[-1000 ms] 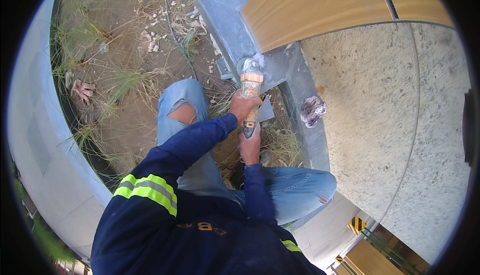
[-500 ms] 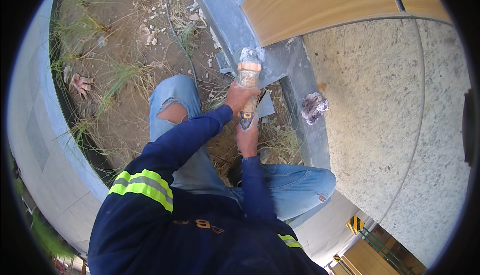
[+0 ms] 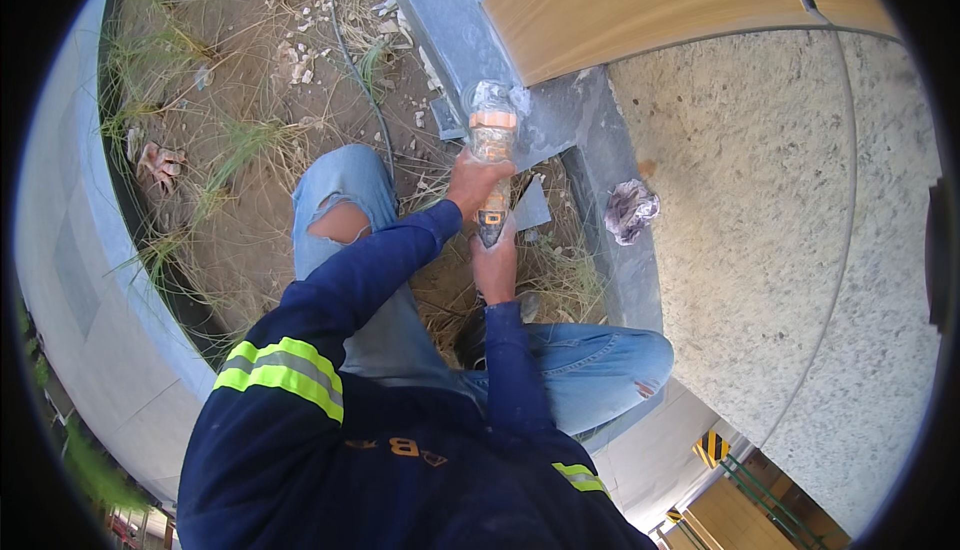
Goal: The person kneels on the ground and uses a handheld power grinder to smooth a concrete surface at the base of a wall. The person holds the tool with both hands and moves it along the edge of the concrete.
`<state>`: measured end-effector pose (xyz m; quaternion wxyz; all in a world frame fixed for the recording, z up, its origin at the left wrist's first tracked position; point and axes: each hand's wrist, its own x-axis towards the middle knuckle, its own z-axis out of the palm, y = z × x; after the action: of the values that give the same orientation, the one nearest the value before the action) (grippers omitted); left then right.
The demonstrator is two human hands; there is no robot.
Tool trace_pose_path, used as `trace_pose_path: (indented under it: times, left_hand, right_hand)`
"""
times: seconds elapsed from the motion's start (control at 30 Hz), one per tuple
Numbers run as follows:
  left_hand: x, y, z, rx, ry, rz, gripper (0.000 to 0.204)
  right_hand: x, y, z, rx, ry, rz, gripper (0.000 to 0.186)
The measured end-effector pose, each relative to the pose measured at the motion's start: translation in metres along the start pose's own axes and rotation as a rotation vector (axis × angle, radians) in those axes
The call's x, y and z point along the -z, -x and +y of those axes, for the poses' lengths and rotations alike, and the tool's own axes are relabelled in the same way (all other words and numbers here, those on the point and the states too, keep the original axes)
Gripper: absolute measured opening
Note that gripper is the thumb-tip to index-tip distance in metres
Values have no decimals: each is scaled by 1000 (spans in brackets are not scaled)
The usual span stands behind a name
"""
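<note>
A dust-coated orange and dark angle grinder [image 3: 493, 140] is held lengthwise in front of me between both hands. My left hand [image 3: 474, 186] is wrapped around the middle of its body. Behind it, my right hand [image 3: 493, 268] grips the dark rear end. The grinder's front lies over the corner of a grey stone slab [image 3: 443, 0], where pale dust hangs; its disc cannot be made out. Just right of the grinder, a loose piece of grey tile [image 3: 533, 206] lies in the dry grass.
A crumpled cloth or paper [image 3: 631, 212] sits on the grey ledge at right, beside rough stone paving [image 3: 760, 220]. A yellowish panel [image 3: 660, 0] stands beyond the slab. One cable [image 3: 347, 55] crosses the soil; another cord [image 3: 851, 160] runs over the paving. Stone chips [image 3: 298, 62] litter the soil.
Both hands and the grinder have shifted slightly away from me and a little left along the slab. The grip on the grinder looks unchanged.
</note>
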<state>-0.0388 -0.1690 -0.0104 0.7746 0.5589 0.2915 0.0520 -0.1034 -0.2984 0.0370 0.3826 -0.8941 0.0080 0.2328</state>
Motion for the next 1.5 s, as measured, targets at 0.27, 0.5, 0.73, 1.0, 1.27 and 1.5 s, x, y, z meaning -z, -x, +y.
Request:
trace_pose_path:
  times: [0.27,0.5,0.73,1.0,1.27,1.5]
  left_hand:
    - [-6,20,2,136,115,21,33]
    - [-1,4,9,118,174,21,33]
    - [-17,33,0,149,26,50,34]
    - [-8,25,8,173,207,-11,33]
    - [-9,19,13,137,169,-17,38]
    - [-8,25,7,175,161,26,38]
  right_hand:
    - [9,24,-8,-142,-128,-58,78]
    - [15,5,-15,13,35,-29,75]
    - [18,29,3,-154,-42,-26,75]
    - [22,22,-8,-39,65,-29,78]
    - [17,15,0,24,98,14,80]
    - [16,23,-2,-107,-3,-51,79]
